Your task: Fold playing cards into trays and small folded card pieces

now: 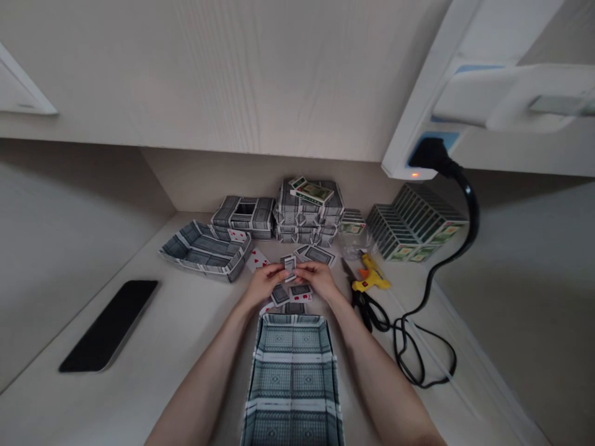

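Note:
Between my left hand [266, 280] and my right hand [318, 277], a folded playing card [290, 268] is pinched by the fingertips of both. It shows a grey patterned back with a white border. Below my hands lie several loose playing cards [280, 296], some with red hearts showing. More cards [318, 254] lie just beyond my right hand. Close in front of me, between my forearms, stands a long open tray made of playing cards [292, 378]. Its near end runs out of the picture.
Card-built boxes [304, 214] stand at the back, beside an open card tray [204, 248]. Stacked card packs [418, 226] are at the right. Nearer lie a yellow glue gun [370, 274], black scissors [369, 310] and a looping black cable [425, 285]. A black phone [111, 325] lies left.

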Demonstrator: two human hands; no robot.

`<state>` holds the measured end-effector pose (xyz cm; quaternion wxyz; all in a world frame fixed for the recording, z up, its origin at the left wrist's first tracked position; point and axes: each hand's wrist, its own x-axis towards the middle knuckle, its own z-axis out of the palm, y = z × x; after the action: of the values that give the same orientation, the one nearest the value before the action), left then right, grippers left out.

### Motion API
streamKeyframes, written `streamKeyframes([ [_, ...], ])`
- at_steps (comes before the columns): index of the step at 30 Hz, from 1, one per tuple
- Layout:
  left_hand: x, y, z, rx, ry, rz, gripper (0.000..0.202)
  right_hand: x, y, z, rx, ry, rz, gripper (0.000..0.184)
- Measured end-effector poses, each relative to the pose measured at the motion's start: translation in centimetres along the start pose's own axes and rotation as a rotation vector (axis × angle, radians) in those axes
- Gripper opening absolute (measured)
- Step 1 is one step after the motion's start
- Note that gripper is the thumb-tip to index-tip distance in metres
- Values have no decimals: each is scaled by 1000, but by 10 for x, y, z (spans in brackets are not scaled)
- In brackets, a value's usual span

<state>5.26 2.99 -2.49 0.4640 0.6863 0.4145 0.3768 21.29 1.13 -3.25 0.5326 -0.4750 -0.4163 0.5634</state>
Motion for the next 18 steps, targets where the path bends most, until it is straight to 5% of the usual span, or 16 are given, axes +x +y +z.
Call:
streamKeyframes([
  [18,2,-2,10,320,120,-44,19,-2,3,6,-159,12,-18,24],
])
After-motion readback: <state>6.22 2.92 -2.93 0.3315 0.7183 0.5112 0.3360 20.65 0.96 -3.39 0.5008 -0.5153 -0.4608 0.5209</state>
